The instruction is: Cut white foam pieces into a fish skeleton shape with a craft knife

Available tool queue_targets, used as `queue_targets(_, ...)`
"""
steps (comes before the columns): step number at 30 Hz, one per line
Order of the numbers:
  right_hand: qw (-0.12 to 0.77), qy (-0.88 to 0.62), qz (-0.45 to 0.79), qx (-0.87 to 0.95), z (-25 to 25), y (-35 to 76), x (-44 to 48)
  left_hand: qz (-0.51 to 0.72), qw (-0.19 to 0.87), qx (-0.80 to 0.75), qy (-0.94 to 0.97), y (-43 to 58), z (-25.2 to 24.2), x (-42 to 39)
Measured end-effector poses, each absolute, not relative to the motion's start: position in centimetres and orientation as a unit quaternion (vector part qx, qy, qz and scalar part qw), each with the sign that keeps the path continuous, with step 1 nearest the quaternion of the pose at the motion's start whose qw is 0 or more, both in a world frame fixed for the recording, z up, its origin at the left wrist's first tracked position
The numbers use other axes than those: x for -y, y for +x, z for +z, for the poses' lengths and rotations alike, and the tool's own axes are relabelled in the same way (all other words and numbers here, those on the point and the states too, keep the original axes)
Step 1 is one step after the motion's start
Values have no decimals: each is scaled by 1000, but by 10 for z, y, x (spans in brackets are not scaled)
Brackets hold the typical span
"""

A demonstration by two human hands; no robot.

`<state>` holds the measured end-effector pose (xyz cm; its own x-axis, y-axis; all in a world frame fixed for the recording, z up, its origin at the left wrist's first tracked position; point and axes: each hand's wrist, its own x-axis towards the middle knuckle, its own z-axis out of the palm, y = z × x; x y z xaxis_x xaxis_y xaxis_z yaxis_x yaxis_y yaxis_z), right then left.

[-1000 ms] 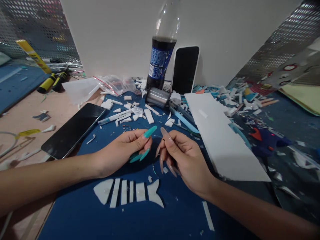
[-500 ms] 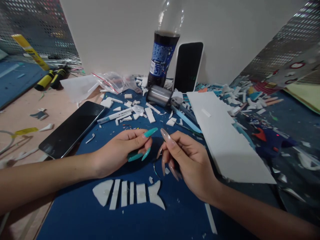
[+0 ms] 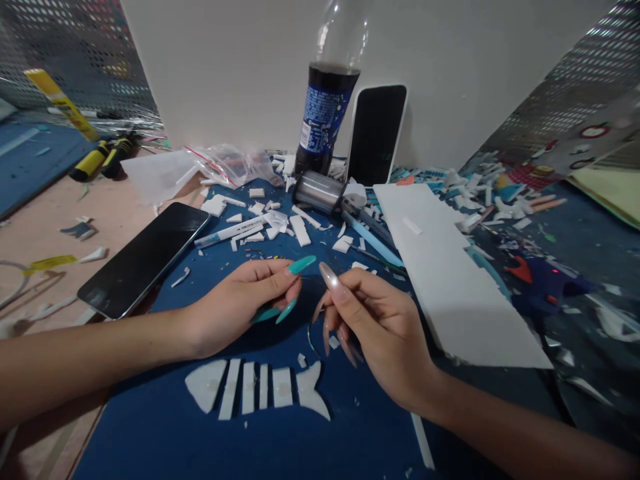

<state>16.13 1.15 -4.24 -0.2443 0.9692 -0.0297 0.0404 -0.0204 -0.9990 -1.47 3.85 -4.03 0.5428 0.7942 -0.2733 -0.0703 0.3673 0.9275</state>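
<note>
My left hand (image 3: 255, 293), with long turquoise nails, is closed in a pinch above the blue mat (image 3: 165, 440). What its fingertips hold, if anything, is too small to make out. Facing it, a small gap apart, my right hand (image 3: 380, 320) has its thumb and index finger pinched together. From these right fingers a thin curved wire (image 3: 311, 337) hangs toward the mat. Below both hands, flat white pieces lie in a row shaped like a fish: a pointed head (image 3: 206, 385), several narrow strips (image 3: 249, 388) and a forked tail (image 3: 313, 390).
Behind the hands lie a metallic spool (image 3: 319, 192), a white marker (image 3: 230, 232) and many white scraps. A cola bottle (image 3: 325, 113) stands by an upright phone (image 3: 377, 133). Another phone (image 3: 145, 260) lies left. A white sheet (image 3: 450, 287) and a glue gun (image 3: 545, 280) are right.
My right hand has tilted and shifted slightly downward, and a white scrap beyond it now shows. My left fingers have curled in a little. The fish pieces have not moved.
</note>
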Motion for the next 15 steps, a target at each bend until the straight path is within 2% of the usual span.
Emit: queue_targets(15,414,-431,581,553,-41,161,-12,292,764,-343,461,-17,-43,-38)
